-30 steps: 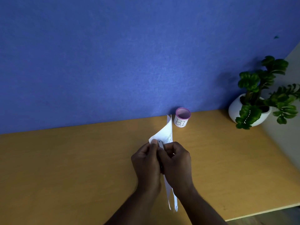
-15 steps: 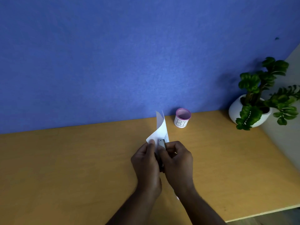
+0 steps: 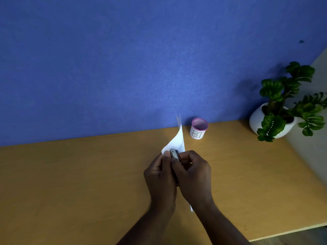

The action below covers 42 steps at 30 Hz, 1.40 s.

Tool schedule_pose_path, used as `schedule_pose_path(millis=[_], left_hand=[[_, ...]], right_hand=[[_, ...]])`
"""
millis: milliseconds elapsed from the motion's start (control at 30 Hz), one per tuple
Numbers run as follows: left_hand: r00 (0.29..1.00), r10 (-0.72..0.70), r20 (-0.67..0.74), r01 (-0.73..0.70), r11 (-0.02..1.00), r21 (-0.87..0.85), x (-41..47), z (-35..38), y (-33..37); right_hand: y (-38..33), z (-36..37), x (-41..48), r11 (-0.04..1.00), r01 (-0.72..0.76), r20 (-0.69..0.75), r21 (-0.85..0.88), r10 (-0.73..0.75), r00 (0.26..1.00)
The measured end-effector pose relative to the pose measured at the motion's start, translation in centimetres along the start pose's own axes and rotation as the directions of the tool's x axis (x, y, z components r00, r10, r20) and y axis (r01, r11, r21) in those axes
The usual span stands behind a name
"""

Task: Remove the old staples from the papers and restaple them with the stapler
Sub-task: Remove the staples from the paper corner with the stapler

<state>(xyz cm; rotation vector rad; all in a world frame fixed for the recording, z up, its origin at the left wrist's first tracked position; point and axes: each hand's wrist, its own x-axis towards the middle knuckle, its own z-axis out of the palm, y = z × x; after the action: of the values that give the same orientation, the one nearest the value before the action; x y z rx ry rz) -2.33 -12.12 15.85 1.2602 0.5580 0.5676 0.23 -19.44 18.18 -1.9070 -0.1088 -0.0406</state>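
A thin set of white papers [image 3: 177,140] stands nearly on edge above the wooden desk [image 3: 70,174], curling up toward the blue wall. My left hand [image 3: 160,175] pinches the papers' near corner with thumb and fingers. My right hand [image 3: 192,175] is closed around a small grey metal stapler [image 3: 174,154], whose tip sits against that same corner beside my left thumb. Most of the stapler is hidden inside my right hand. A sliver of paper [image 3: 191,207] shows below my right wrist.
A small white cup with a pink rim and handwritten letters [image 3: 198,128] stands by the wall just right of the papers. A potted green plant in a white pot [image 3: 276,119] sits at the desk's far right corner. The desk's front edge [image 3: 283,236] runs at lower right.
The papers' upper end swung left and curled more upright, and less paper shows below my wrists. Both hands stayed together at the corner, shifting only slightly.
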Motion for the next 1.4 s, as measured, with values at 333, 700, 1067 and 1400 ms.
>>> schedule_pose_path(millis=[333, 700, 1067, 1400], left_hand=[[0.989, -0.137, -0.060, 0.133, 0.989, -0.059, 0.0, 0.4, 0.6], [0.991, -0.118, -0.069, 0.115, 0.992, -0.053, 0.3, 0.2, 0.7], [0.975, -0.218, -0.044, 0.206, 0.959, -0.192, 0.2, 0.2, 0.9], [0.982, -0.178, -0.065, 0.163, 0.968, -0.191, -0.1, 0.3, 1.1]], right_hand=[[-0.1, 0.1, 0.5, 0.993, -0.066, 0.032, 0.096, 0.063, 0.997], [-0.1, 0.1, 0.5, 0.995, -0.079, 0.066, 0.065, 0.074, 0.995], [-0.5, -0.2, 0.3, 0.999, -0.026, 0.050, -0.031, 0.028, 0.998], [-0.7, -0.1, 0.3, 0.999, -0.036, 0.047, -0.039, 0.038, 0.998]])
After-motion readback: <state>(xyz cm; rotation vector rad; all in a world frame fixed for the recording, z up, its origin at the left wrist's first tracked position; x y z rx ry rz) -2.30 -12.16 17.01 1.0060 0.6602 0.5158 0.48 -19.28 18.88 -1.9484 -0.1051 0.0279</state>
